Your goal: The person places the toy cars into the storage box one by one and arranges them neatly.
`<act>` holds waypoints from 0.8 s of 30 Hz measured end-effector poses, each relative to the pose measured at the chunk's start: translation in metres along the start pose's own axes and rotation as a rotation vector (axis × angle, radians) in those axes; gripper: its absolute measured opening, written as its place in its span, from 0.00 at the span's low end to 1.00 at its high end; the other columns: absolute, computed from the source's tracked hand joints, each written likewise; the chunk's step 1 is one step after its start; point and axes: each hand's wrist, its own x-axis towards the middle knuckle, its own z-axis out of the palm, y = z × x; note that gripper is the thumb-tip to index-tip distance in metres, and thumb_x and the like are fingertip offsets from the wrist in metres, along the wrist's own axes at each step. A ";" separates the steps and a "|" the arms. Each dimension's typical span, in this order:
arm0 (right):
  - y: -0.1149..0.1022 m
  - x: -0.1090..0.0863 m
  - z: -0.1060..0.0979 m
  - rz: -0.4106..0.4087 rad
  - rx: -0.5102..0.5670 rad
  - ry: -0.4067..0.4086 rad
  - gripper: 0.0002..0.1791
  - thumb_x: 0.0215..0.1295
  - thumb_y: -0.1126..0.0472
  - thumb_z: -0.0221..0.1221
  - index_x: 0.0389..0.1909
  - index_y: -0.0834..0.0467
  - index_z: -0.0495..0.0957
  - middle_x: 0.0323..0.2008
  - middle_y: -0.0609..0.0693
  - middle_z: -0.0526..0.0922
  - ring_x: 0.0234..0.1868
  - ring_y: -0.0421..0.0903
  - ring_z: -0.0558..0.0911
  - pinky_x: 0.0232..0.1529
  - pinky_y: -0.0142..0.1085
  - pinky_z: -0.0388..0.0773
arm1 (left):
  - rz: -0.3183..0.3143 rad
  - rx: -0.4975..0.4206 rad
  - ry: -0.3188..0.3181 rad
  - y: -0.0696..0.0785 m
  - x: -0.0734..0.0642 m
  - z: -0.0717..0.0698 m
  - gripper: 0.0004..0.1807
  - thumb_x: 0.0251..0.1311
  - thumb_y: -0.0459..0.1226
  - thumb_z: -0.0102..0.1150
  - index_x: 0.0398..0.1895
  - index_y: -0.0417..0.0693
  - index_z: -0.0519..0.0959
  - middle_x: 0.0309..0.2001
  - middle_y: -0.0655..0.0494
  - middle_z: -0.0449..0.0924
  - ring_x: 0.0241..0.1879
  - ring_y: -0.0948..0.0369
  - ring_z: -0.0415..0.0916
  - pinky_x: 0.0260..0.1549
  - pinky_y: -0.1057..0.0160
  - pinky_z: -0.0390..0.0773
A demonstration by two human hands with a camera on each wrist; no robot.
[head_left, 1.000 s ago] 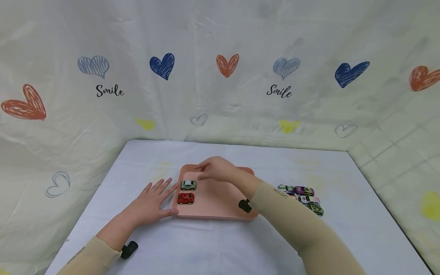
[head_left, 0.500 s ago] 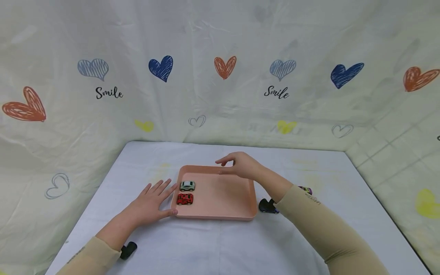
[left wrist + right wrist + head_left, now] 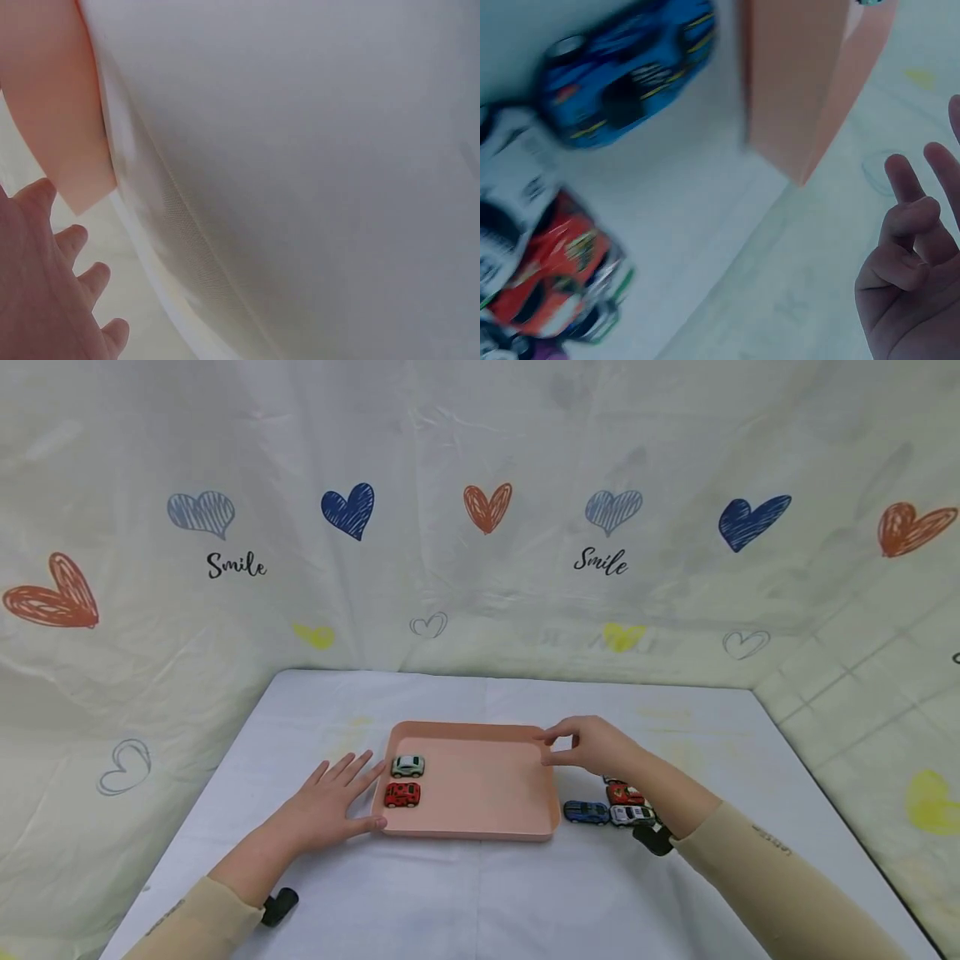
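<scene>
My left hand (image 3: 330, 806) lies with fingers spread, the tips at the left rim of a pink tray (image 3: 480, 837). Inside the tray, at its left side, a pale green toy car (image 3: 407, 767) sits behind a red toy car (image 3: 402, 795) with dark spots. Over the tray's far right corner hovers my right hand (image 3: 596, 747), fingers loosely bent and nothing between them. The right wrist view shows that same right hand (image 3: 907, 277) beside a blue toy car (image 3: 630, 75), a white toy car (image 3: 510, 187) and a red-orange toy car (image 3: 555, 270).
Right of the tray, a blue toy car (image 3: 587, 812), a white toy car (image 3: 632, 815) and a red toy car (image 3: 624, 792) stand close together on the white-covered table (image 3: 450, 902). My right forearm hides others. A cloth backdrop (image 3: 420, 568) with printed hearts rises behind.
My right hand has moved right, from over the tray's left part to its right rim, uncovering the tray floor and several toy cars. The left hand stays put.
</scene>
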 end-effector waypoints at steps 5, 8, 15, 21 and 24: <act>0.019 -0.018 -0.005 0.033 -0.011 0.000 0.23 0.59 0.47 0.70 0.56 0.46 0.84 0.52 0.45 0.83 0.27 0.46 0.71 0.23 0.37 0.73 | 0.000 0.019 -0.001 -0.003 0.000 0.004 0.51 0.57 0.71 0.52 0.79 0.58 0.54 0.78 0.48 0.50 0.76 0.42 0.45 0.70 0.34 0.44; 0.025 -0.025 -0.008 0.042 -0.007 -0.010 0.23 0.58 0.47 0.70 0.56 0.46 0.83 0.52 0.46 0.83 0.26 0.46 0.71 0.21 0.37 0.72 | -0.004 0.032 -0.006 -0.003 0.001 0.004 0.51 0.57 0.71 0.52 0.79 0.58 0.54 0.78 0.49 0.49 0.76 0.43 0.45 0.70 0.35 0.44; 0.036 -0.034 -0.005 0.056 -0.028 -0.097 0.24 0.59 0.49 0.70 0.57 0.48 0.83 0.52 0.50 0.83 0.30 0.45 0.73 0.27 0.37 0.74 | -0.016 0.049 -0.028 0.002 0.000 -0.002 0.50 0.58 0.69 0.53 0.79 0.56 0.55 0.78 0.48 0.50 0.76 0.42 0.46 0.71 0.35 0.45; 0.044 -0.038 0.003 0.038 -0.104 -0.163 0.21 0.59 0.51 0.70 0.53 0.49 0.85 0.50 0.46 0.83 0.46 0.49 0.79 0.43 0.42 0.79 | -0.031 0.061 -0.037 0.001 0.000 0.000 0.51 0.58 0.70 0.52 0.79 0.57 0.54 0.78 0.49 0.49 0.76 0.43 0.45 0.71 0.35 0.45; 0.048 -0.040 0.009 0.043 -0.128 -0.183 0.20 0.57 0.51 0.72 0.51 0.48 0.86 0.48 0.43 0.83 0.44 0.46 0.79 0.43 0.40 0.79 | -0.028 0.059 -0.032 0.001 0.000 0.000 0.51 0.58 0.70 0.53 0.79 0.57 0.55 0.78 0.49 0.49 0.76 0.43 0.45 0.71 0.35 0.45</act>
